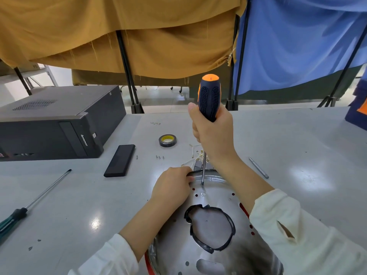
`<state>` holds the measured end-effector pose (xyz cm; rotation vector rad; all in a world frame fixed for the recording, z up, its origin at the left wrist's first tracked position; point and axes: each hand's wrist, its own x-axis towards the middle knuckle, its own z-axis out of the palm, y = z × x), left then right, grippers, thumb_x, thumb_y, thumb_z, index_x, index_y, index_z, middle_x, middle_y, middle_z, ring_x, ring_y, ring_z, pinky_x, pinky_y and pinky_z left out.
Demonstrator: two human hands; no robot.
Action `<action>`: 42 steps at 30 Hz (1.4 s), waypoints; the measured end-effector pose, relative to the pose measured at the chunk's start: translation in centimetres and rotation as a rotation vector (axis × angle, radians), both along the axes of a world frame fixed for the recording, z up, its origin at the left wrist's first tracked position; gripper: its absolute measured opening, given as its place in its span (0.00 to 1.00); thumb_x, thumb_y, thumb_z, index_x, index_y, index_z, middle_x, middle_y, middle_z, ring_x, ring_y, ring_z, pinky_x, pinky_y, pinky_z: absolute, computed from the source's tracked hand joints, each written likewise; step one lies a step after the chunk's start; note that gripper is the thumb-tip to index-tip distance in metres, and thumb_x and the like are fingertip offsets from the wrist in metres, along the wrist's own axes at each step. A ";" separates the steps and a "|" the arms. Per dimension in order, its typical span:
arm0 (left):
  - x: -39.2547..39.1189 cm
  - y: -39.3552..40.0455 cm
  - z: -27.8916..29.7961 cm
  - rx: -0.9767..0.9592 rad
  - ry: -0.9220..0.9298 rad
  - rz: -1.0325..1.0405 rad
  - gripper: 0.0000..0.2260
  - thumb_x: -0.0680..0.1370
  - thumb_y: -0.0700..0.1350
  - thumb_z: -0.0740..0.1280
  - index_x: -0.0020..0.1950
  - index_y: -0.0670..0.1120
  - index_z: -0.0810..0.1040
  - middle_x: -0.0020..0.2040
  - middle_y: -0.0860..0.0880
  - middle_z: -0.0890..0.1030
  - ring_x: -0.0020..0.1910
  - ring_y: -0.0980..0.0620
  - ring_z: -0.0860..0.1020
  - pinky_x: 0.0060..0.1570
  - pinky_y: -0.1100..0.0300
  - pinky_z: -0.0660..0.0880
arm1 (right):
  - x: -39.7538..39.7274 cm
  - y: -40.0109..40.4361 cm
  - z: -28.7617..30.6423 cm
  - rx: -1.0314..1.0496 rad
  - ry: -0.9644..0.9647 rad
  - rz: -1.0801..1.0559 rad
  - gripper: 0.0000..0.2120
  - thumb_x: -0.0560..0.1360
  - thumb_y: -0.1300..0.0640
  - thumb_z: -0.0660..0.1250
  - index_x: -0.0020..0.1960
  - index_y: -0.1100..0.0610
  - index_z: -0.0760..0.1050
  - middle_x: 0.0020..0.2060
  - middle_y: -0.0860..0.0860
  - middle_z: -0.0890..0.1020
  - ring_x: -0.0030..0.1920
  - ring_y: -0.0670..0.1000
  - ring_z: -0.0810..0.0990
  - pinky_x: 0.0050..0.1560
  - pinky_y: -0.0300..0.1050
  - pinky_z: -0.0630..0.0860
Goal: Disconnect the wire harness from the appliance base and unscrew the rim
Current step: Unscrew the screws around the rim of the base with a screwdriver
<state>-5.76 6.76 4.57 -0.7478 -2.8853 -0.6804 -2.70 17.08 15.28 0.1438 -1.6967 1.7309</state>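
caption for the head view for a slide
Right hand drives a screwdriver into the appliance base while left hand grips its rim.

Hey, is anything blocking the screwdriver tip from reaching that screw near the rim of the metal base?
Nothing visible blocks it. The right hand holds the orange-and-black screwdriver upright, its tip down on the round silver metal appliance base just inside the rim. The left hand grips the rim beside the shaft, and the white wire bundle lies behind it.

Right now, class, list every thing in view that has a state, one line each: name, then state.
Right hand: grips the orange-black screwdriver, upright, tip on the rim.
Left hand: holds the appliance base rim.
Wire harness: bunched behind the base; connection unclear.
Green screwdriver: lying unused.
Tape roll: flat.
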 end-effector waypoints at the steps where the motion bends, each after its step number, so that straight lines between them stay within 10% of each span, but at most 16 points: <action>1: 0.0 0.0 0.0 0.002 -0.002 -0.002 0.08 0.79 0.46 0.59 0.46 0.46 0.76 0.42 0.46 0.80 0.43 0.44 0.76 0.42 0.53 0.74 | -0.2 -0.2 0.0 0.001 0.007 -0.093 0.13 0.74 0.57 0.67 0.34 0.48 0.66 0.26 0.46 0.68 0.28 0.50 0.67 0.29 0.45 0.68; 7: 0.0 0.0 0.0 0.006 -0.011 0.003 0.08 0.80 0.46 0.59 0.50 0.47 0.77 0.44 0.46 0.81 0.44 0.44 0.76 0.39 0.56 0.72 | -0.5 0.3 0.3 -0.106 0.019 -0.370 0.09 0.75 0.52 0.68 0.40 0.47 0.68 0.30 0.44 0.72 0.31 0.49 0.73 0.34 0.50 0.76; 11: 0.0 0.0 0.0 -0.002 -0.009 0.000 0.08 0.80 0.47 0.59 0.49 0.47 0.77 0.44 0.46 0.80 0.44 0.44 0.76 0.41 0.55 0.73 | 0.1 1.0 -0.4 0.024 -0.009 -0.298 0.07 0.77 0.56 0.65 0.49 0.52 0.66 0.33 0.44 0.70 0.31 0.40 0.71 0.31 0.32 0.70; 18: -0.1 0.0 -0.1 -0.006 -0.001 0.007 0.08 0.80 0.46 0.58 0.48 0.46 0.76 0.43 0.46 0.80 0.42 0.45 0.75 0.37 0.56 0.70 | 1.2 1.3 0.3 0.118 -0.132 -0.032 0.06 0.77 0.59 0.63 0.50 0.60 0.68 0.35 0.57 0.73 0.32 0.47 0.74 0.35 0.37 0.75; 33: -0.1 -0.1 -0.2 0.003 -0.004 0.005 0.08 0.79 0.46 0.58 0.48 0.47 0.77 0.42 0.47 0.80 0.43 0.44 0.76 0.40 0.54 0.74 | 0.1 -0.1 0.6 -0.114 -0.069 -0.115 0.12 0.71 0.61 0.67 0.33 0.53 0.66 0.26 0.50 0.66 0.29 0.52 0.64 0.30 0.45 0.65; 42: -0.2 0.0 -0.3 -0.013 0.013 0.001 0.08 0.79 0.45 0.58 0.48 0.46 0.77 0.42 0.46 0.80 0.41 0.44 0.75 0.37 0.56 0.71 | 0.8 2.9 0.4 -0.085 -0.099 0.447 0.17 0.71 0.63 0.61 0.28 0.52 0.59 0.19 0.47 0.60 0.19 0.46 0.55 0.23 0.32 0.56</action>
